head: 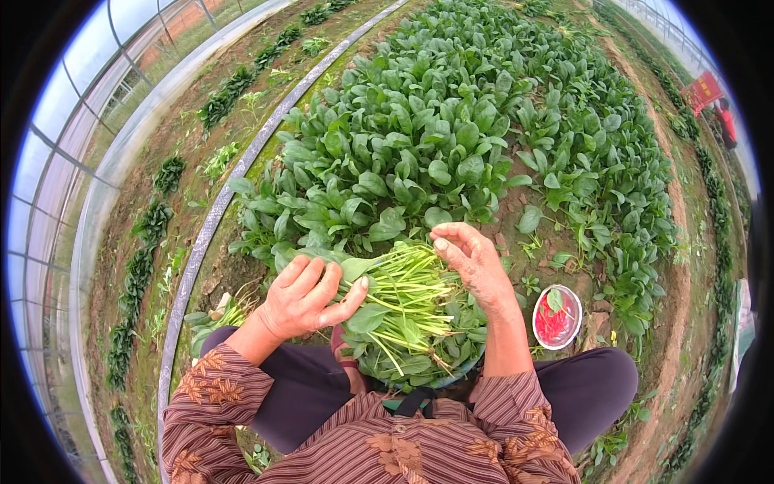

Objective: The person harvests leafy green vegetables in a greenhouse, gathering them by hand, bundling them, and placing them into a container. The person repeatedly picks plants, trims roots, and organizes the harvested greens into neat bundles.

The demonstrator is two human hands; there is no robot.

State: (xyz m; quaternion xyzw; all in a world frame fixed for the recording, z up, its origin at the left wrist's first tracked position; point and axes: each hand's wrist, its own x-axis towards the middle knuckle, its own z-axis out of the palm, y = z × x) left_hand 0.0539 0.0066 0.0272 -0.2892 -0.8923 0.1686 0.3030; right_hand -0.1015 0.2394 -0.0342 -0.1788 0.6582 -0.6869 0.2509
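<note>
My left hand (311, 299) grips the leafy end of a bunch of spinach-like greens (411, 290), its thumb lying over the leaves. The bunch's pale green stems fan out to the right. Just beyond them is my right hand (474, 263), fingers curled, thumb and index tips close together beside the stems. Whether something thin sits between those tips, I cannot tell. Beneath the bunch, loose green leaves (402, 366) fill a basin with a blue rim (462, 374) between my legs.
To the right, a white-rimmed bowl (557, 317) holds red strips (550, 323) and a leaf. Leafy plants (423, 133) grow densely ahead. More cut greens (227, 317) lie left. A grey flat hose (224, 199) curves along the left. A person in red (725, 124) is far right.
</note>
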